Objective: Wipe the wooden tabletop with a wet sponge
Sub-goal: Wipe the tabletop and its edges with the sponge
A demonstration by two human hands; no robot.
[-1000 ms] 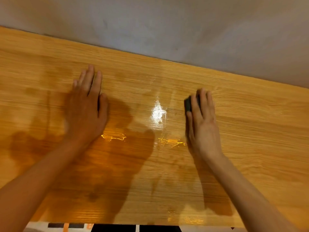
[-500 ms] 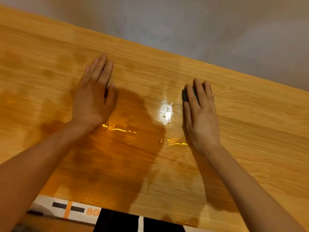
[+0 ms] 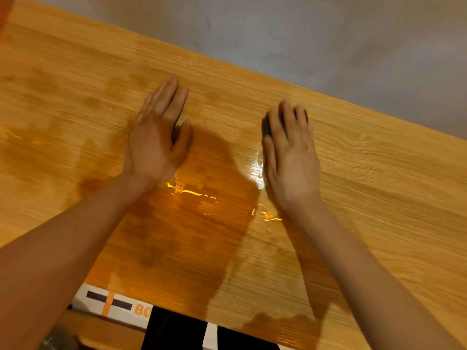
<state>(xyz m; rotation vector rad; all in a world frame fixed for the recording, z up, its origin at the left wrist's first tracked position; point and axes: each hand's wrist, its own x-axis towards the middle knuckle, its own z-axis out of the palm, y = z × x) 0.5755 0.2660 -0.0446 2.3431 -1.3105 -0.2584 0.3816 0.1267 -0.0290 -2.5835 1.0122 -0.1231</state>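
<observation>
The right hand [image 3: 290, 157] lies flat on the wooden tabletop [image 3: 379, 185], a bit right of the middle of the frame. Its fingers are straight and close together, and they press down on a dark sponge [image 3: 266, 127]. Only small bits of the sponge peek out: one by the pointer finger and one near the fingertips. The fingers do not curl around it.

The left hand [image 3: 158, 137] lies flat on the wood too, just left of the middle. Its fingers are straight and together, the thumb sticks out a little to the side, and it holds nothing.

Between and below the two hands the wood is wet and shiny. A bright patch [image 3: 256, 164] glows just left of the right hand, and thin yellow water lines [image 3: 192, 192] shine under the left wrist. More damp, darker marks sit at the far left of the frame.

Since half a second ago, both hands sit more to the right in the frame, and the table looks more tilted, so the head seems to have turned. The hands stay about as far apart as before, and the sponge is still under the right fingers. More of the white strip with orange marks [image 3: 113, 304] shows at the bottom left, under the table's near edge.
</observation>
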